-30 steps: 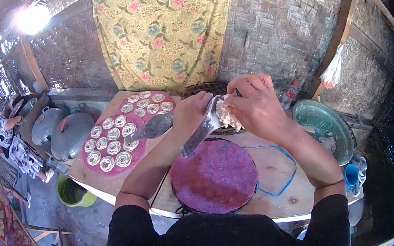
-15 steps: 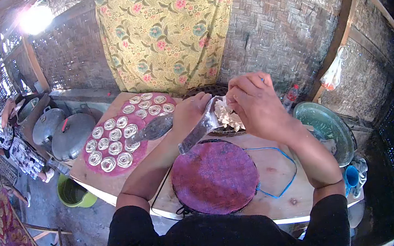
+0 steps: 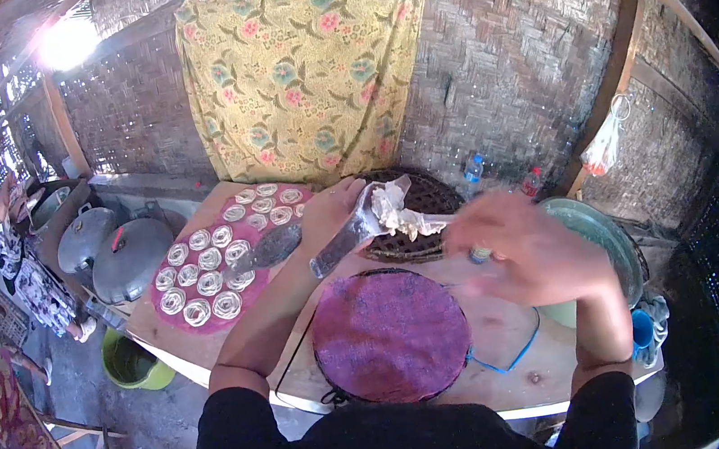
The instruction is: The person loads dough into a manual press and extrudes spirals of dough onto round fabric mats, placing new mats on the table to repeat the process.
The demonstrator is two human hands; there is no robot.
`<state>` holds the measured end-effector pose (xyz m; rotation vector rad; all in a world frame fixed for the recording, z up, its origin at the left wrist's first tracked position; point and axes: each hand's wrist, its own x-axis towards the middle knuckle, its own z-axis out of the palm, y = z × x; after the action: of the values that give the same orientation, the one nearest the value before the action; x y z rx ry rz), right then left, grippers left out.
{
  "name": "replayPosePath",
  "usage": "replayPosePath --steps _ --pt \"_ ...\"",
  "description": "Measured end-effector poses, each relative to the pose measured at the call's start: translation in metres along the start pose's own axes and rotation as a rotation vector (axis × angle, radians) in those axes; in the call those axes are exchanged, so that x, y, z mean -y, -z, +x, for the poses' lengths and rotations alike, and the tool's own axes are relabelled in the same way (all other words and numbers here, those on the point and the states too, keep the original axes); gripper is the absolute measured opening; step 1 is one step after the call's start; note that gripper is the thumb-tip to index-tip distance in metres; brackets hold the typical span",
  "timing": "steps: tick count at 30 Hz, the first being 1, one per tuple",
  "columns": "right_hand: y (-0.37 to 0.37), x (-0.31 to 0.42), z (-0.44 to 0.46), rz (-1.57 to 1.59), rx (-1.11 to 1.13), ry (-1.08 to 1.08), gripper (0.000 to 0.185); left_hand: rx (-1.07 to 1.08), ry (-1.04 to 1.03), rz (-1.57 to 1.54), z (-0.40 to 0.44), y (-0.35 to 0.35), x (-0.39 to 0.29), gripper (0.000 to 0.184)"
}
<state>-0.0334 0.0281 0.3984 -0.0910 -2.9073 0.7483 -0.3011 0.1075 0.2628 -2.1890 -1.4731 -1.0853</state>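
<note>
My left hand [image 3: 333, 216] is closed around a grey dough press [image 3: 340, 247]. A dark paddle-like handle [image 3: 279, 245] juts out to its left. Pale, sticky dough [image 3: 390, 207] fills the open top of the press and hangs over its side. My right hand [image 3: 530, 243] is smeared by motion, to the right of the press. A thin pale strip runs from the dough towards its fingers; whether it is a utensil or dough, I cannot tell. Below the hands lies a round, purple cloth-covered board [image 3: 390, 334] with a blue cord [image 3: 509, 361] at its right.
Coiled noodle-like dough rounds [image 3: 210, 258] sit on a pink cloth at the table's left. Behind the press is a dark woven basket [image 3: 420, 239]. Two small bottles [image 3: 473, 169] and a large green basin [image 3: 592, 230] stand right. Lidded pots [image 3: 132, 259] and people are at far left.
My right hand has drawn away from the dough, to the right and down. A pale strip now shows between them. My left hand still holds the press, slightly further left.
</note>
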Motion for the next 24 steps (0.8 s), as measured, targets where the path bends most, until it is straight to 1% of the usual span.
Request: replayPosePath --steps 2,3,4,5,6,7,8,9,10,11,12,13,14,16,17,18,20,21,22,23,24 --pt "-0.022 0.000 0.006 -1.303 -0.357 -0.461 0.042 -0.063 -0.021 -0.080 -0.001 0.001 0.001 0.035" --pt "-0.026 -0.017 0.002 -1.441 -0.347 -0.477 0.045 -0.126 -0.080 -0.139 -0.003 0.014 -0.007 0.035" --pt "-0.030 -0.029 0.004 -1.437 -0.358 -0.480 0.045 -0.121 -0.088 -0.133 -0.003 0.010 -0.001 0.035" --pt "-0.033 -0.040 0.004 -1.204 -0.279 -0.582 0.047 -0.161 -0.069 -0.340 -0.003 -0.005 0.010 0.034" --pt "-0.033 -0.044 0.004 -0.969 -0.202 -0.671 0.049 -0.129 -0.004 -0.621 -0.004 -0.017 0.015 0.035" --pt "-0.032 -0.044 0.003 -0.967 -0.212 -0.676 0.049 -0.120 0.068 -0.931 -0.005 -0.030 0.019 0.035" --pt "-0.031 -0.044 0.004 -1.056 -0.176 -0.598 0.046 -0.134 0.146 -1.213 -0.006 -0.042 0.023 0.035" --pt "-0.029 -0.043 0.005 -1.143 -0.144 -0.519 0.043 -0.166 0.345 -1.440 -0.007 -0.036 0.012 0.039" --pt "-0.023 -0.040 0.008 -1.135 -0.162 -0.526 0.043 -0.055 0.241 -1.086 -0.004 -0.015 0.000 0.042" --pt "-0.018 -0.036 0.014 -1.229 -0.169 -0.431 0.041 0.013 0.121 -0.662 -0.001 0.006 -0.011 0.046" --pt "-0.018 -0.035 0.017 -1.317 -0.171 -0.337 0.040 0.029 -0.001 -0.312 0.002 0.027 -0.023 0.049" --pt "-0.024 -0.037 0.019 -1.367 -0.155 -0.311 0.041 -0.047 -0.070 -0.431 0.002 0.026 -0.024 0.048" --pt "-0.030 -0.036 0.017 -1.353 -0.158 -0.321 0.041 -0.125 -0.134 -0.551 0.002 0.025 -0.026 0.048" --pt "-0.036 -0.031 0.014 -1.432 -0.125 -0.210 0.032 -0.078 -0.181 -0.563 0.003 0.034 -0.021 0.046" --pt "-0.036 -0.030 0.010 -1.456 -0.174 -0.176 0.033 -0.060 -0.161 -0.555 0.002 0.034 -0.014 0.046" --pt "-0.033 -0.026 0.004 -1.464 -0.172 -0.166 0.033 -0.049 -0.134 -0.535 0.001 0.032 -0.005 0.046" --pt "-0.024 -0.009 -0.006 -1.464 -0.232 -0.310 0.033 -0.035 -0.067 -0.479 -0.001 0.026 0.016 0.046" --pt "-0.018 0.002 -0.007 -1.465 -0.223 -0.295 0.033 -0.031 -0.036 -0.459 -0.002 0.023 0.026 0.047" --pt "-0.012 0.014 -0.009 -1.436 -0.268 -0.328 0.039 -0.038 -0.020 -0.445 -0.002 0.020 0.030 0.047" --pt "-0.007 0.019 -0.010 -1.413 -0.321 -0.368 0.044 -0.066 -0.016 -0.438 -0.003 0.018 0.030 0.047" --pt "-0.006 0.016 -0.007 -1.418 -0.326 -0.373 0.044 -0.098 -0.026 -0.434 -0.004 0.020 0.024 0.047"
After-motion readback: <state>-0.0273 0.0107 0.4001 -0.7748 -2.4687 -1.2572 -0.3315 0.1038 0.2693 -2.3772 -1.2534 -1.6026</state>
